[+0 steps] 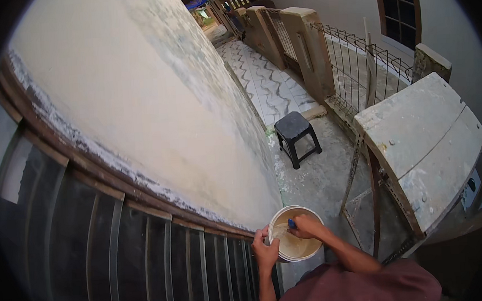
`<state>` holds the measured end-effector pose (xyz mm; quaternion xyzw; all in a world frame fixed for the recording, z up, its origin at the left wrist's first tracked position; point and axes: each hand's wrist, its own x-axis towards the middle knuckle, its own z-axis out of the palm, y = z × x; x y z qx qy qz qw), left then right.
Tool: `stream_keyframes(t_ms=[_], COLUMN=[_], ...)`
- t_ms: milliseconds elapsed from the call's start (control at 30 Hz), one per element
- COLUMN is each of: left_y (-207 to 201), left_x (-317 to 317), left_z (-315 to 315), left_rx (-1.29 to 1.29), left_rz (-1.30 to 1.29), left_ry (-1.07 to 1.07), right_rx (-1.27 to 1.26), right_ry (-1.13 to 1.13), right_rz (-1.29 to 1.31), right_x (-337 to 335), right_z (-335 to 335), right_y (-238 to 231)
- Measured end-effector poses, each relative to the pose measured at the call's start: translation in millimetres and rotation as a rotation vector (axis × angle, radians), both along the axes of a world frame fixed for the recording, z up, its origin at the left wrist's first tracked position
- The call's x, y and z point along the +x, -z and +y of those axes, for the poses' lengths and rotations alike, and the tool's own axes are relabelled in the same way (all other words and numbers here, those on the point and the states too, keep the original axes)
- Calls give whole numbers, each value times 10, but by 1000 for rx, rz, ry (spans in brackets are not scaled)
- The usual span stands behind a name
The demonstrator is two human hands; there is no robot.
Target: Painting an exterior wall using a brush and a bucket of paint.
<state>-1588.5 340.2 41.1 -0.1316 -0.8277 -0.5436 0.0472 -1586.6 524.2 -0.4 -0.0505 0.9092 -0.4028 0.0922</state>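
A round white bucket (317,218) of cream paint (295,247) is just in front of my body, beside the wall's lower edge. My left hand (265,250) is closed on the bucket's left rim, fingers outside and thumb over the edge. My right hand (307,226) reaches over the right rim into the bucket. It grips what looks like a paintbrush (292,223); only its blue handle shows plainly, and its head is hard to make out. To the left rises a wall (194,109) with smooth cream paint and a patchy, stained strip on its right side.
Dark window bars (114,235) and a brown frame (138,181) border the wall at lower left. A black plastic stool (293,126) stands ahead on concrete. At right is a worn, paint-spotted table (422,139) by a wire fence (351,61). Patterned tiles (264,83) lie beyond.
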Motion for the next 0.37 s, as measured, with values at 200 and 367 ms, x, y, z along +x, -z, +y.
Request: stream_keyframes(t_ms=[200, 367], left_y=[-83, -55], left_x=[-697, -1136], left_z=[551, 837], left_rx=[35, 43], left_rz=[47, 3], left_ry=[81, 127], right_rx=[29, 95], right_ry=[201, 241], right_rz=[142, -63], right_x=[-569, -859], right_z=[404, 670], right_y=[54, -120])
